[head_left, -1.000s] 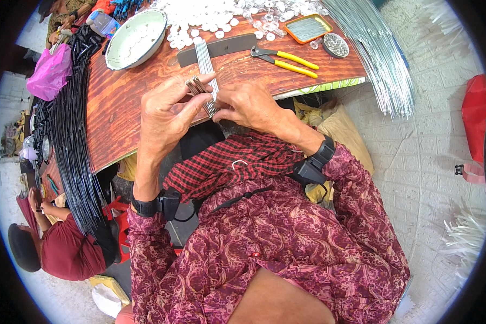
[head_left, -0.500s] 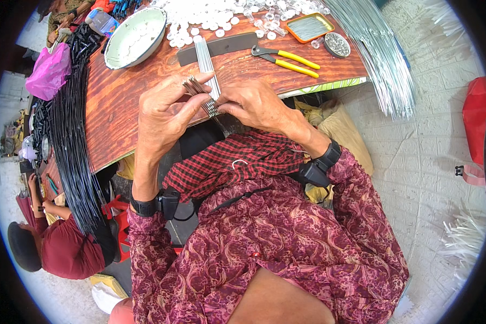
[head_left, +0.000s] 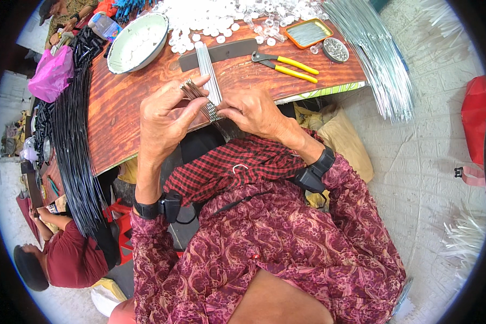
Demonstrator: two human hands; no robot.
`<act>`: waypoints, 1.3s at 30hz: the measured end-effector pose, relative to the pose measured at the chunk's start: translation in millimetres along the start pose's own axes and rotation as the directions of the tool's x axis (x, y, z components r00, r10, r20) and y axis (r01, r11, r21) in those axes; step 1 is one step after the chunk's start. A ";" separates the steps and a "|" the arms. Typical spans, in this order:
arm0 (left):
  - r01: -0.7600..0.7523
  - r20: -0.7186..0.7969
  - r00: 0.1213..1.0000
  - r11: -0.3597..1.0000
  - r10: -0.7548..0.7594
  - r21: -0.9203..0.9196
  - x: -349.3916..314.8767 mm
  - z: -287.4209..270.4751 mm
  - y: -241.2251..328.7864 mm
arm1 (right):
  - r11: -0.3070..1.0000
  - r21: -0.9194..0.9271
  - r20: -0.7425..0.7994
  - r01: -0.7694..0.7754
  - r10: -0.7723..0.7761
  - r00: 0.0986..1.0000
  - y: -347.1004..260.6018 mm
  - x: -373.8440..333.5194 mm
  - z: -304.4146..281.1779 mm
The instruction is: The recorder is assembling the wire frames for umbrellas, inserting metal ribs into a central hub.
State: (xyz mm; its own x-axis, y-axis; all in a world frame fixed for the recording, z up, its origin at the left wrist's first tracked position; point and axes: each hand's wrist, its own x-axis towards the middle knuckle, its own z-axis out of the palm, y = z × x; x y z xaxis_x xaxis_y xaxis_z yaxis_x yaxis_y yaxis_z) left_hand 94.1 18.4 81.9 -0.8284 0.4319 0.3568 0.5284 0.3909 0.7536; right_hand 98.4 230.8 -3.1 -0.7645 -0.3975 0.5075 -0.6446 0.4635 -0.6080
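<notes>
My left hand is closed round a small bundle of thin metal rods, held slantwise between thumb and fingers above the table's near edge. My right hand is pinched shut against the bundle's lower end, thumb and forefinger pressed together. Whatever lies between those fingertips is too small to make out. Just beyond my hands, a row of straight silver rods lies on the table, crossing a dark flat bar.
Yellow-handled pliers lie at the right, near a dish of small metal pieces and an orange-rimmed tray. White discs cover the far side. Long silver wires and black wires overhang the table. A co-worker sits at left.
My hands keep nearly the same hold on the bundle, the right fingers shifting only slightly. The whole view has moved a little, and the co-worker's arms have changed position.
</notes>
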 end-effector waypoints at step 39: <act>0.013 -0.094 0.996 1.000 -0.011 0.025 1.0 6.7 -4.6 | 0.996 0.093 -0.095 -0.015 0.024 0.995 1.1 -3.4 7.4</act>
State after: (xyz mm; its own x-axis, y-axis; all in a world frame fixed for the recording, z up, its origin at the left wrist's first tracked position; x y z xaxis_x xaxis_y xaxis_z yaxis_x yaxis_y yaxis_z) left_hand 92.1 22.5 75.1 -0.8478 0.3496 0.3987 0.5219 0.4170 0.7441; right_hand 100.3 226.9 -10.0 -0.7771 -0.3090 0.5483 -0.6293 0.3941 -0.6698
